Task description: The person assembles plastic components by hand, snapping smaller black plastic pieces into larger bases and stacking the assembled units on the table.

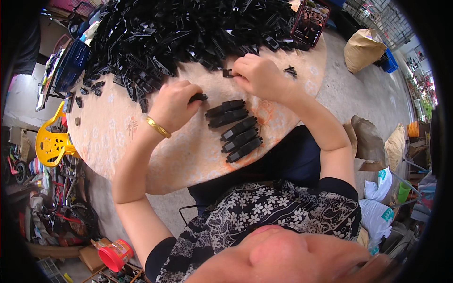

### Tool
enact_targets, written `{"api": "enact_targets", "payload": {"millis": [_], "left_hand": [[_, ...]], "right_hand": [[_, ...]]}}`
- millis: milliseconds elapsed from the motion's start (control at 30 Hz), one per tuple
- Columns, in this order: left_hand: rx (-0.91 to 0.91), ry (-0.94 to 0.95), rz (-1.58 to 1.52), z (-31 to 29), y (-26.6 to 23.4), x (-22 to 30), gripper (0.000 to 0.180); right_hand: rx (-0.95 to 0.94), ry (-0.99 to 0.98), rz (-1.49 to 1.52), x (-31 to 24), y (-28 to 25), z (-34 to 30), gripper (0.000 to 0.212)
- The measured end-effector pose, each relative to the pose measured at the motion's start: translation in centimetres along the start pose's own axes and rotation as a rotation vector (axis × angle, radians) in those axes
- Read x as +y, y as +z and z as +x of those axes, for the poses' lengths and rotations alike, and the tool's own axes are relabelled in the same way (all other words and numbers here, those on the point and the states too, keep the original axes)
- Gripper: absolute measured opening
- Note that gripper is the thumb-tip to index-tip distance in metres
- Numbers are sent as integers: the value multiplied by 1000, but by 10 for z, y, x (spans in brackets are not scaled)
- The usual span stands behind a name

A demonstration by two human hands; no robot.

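My left hand (173,104) is closed round a black plastic part (198,97) whose end sticks out past the fingers. To its right, at the edge of the heap, my right hand (257,78) pinches a small black plastic piece (227,73). Between my hands and my body lies a short column of several black plastic parts (239,128), side by side and slightly slanted. A big heap of loose black plastic pieces (188,33) covers the far side of the round table (108,137). The fingers hide most of both held pieces.
At the table's far right a phone (310,21) stands against the heap. A few small black bits (290,71) lie near my right wrist. Left of the table is a yellow plastic chair (54,141); a brown sack (363,51) stands on the floor to the right.
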State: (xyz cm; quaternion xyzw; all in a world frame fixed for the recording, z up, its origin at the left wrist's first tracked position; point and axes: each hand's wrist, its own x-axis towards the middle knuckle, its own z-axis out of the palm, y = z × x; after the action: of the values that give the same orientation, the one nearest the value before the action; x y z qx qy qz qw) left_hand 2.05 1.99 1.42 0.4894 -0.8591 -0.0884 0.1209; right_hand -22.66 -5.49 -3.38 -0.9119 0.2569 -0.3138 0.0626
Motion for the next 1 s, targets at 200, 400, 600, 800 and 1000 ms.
{"api": "enact_targets", "payload": {"millis": [200, 400, 600, 800, 1000], "left_hand": [[174, 88, -170, 6, 24, -2, 19], [295, -39, 21, 12, 20, -4, 26], [15, -183, -70, 5, 0, -19, 25], [110, -162, -188, 8, 19, 6, 17], [133, -118, -198, 8, 21, 10, 16]], "right_hand": [[-181, 402, 509, -21, -21, 3, 13], [-251, 299, 191, -4, -9, -4, 21], [-193, 126, 242, -7, -20, -5, 25], [-53, 76, 218, -19, -16, -2, 25], [-125, -19, 39, -29, -21, 1, 20]]}}
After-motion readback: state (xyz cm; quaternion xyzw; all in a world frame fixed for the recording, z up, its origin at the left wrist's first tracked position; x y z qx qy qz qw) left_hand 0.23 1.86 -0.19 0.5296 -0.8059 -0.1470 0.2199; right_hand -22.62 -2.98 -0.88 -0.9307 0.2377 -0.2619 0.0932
